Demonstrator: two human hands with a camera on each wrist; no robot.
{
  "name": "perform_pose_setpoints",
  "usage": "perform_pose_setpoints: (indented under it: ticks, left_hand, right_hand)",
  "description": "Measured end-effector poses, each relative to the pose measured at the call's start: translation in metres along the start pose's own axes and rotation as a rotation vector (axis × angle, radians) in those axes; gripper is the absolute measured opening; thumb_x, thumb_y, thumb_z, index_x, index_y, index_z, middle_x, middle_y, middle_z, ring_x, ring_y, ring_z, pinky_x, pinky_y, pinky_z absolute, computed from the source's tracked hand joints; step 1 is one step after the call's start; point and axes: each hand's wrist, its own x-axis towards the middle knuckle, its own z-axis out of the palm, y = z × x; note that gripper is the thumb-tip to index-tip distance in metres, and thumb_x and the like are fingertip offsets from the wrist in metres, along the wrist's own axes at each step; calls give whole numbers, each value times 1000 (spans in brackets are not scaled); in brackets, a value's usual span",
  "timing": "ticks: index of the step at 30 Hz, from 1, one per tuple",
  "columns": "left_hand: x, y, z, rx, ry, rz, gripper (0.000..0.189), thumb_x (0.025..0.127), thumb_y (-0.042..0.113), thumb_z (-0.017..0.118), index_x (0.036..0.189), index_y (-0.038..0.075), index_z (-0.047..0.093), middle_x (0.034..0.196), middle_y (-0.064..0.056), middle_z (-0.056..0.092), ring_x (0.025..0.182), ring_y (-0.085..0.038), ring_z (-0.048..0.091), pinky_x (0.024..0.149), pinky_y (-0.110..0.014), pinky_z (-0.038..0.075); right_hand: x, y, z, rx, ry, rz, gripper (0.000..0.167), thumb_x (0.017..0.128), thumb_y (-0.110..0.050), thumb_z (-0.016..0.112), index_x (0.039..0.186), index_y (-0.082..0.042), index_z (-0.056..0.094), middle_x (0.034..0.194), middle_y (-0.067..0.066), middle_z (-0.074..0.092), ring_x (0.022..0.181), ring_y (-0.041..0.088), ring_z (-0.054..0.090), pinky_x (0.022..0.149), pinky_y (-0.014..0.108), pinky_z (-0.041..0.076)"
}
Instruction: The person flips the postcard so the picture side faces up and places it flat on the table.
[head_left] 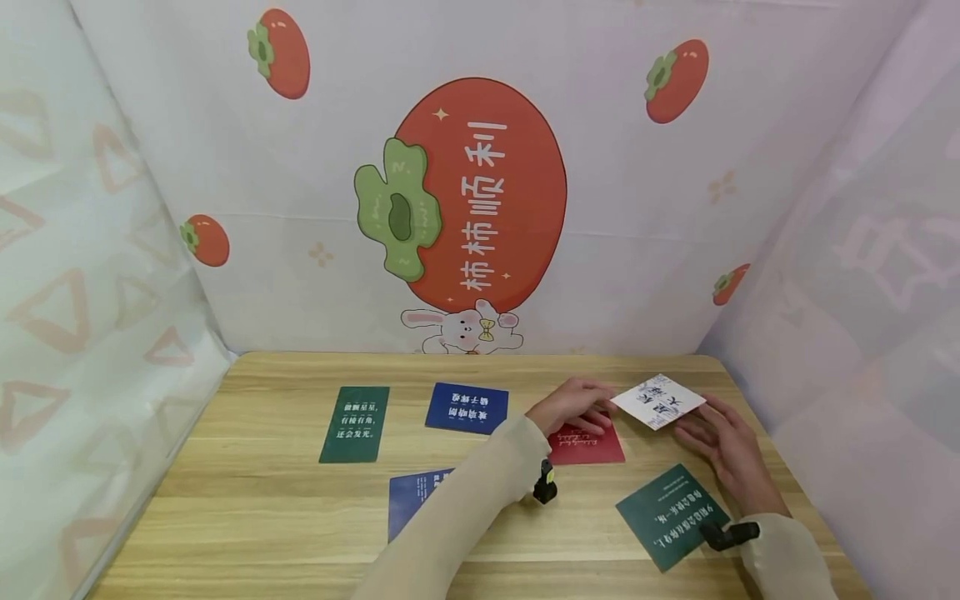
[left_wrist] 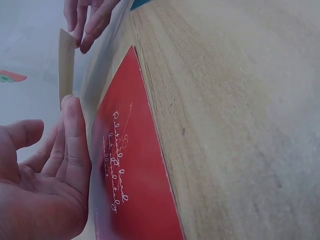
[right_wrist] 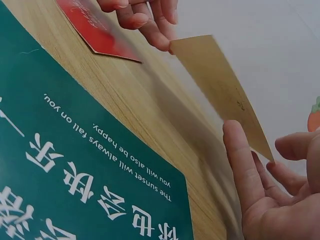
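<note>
A white card with dark Chinese characters and blue decoration is in the air between the two hands, its opposite corners at their fingertips. Its tan underside shows in the right wrist view. The left hand touches one corner with fairly straight fingers, its thumb apart from the card in the left wrist view. At the opposite corner, the right hand supports the card with extended fingers. Below the left hand lies a red card, partly covered in the head view. A dark green card lies near the right wrist.
Another green card lies at the left of the wooden table. A dark blue card is near the back middle. The left sleeve partly hides a second blue card. Printed white cloth surrounds the table.
</note>
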Motion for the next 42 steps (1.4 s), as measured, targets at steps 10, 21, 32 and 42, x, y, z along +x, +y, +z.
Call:
perform_pose_setpoints:
  ticks: [10,21,32,42]
  left_hand:
    - [-1,-1,4,14,31,-46,34,110,30,66,135,8,74,105,-8,82,71,-15,75,56,-26,65]
    - [-5,4,6,10,34,-64,44,112,30,62,149,6,64,115,-9,82,87,-22,82,74,-36,71]
    - [-5,2,7,6,52,-61,38,112,29,63,139,4,71,108,-11,82,84,-21,82,61,-27,67]
    - [-10,4,-5,40,59,-59,34,110,36,66,127,10,77,101,-5,82,83,-21,82,66,-30,69]
  right_hand:
    - [3,-2,4,-41,-43,50,86,117,-28,50,174,-14,-13,106,-20,76,99,6,79,92,28,68]
    - [5,-5,5,-76,-29,122,87,118,-35,47,172,-31,-21,182,9,-15,100,3,79,96,27,67]
    - [-7,-19,14,-334,29,103,79,119,-36,36,173,-22,-20,181,25,-8,93,6,81,91,31,68]
    - [-11,-17,35,-456,142,16,73,118,-33,39,176,-11,-1,175,33,22,90,-1,75,85,31,70]
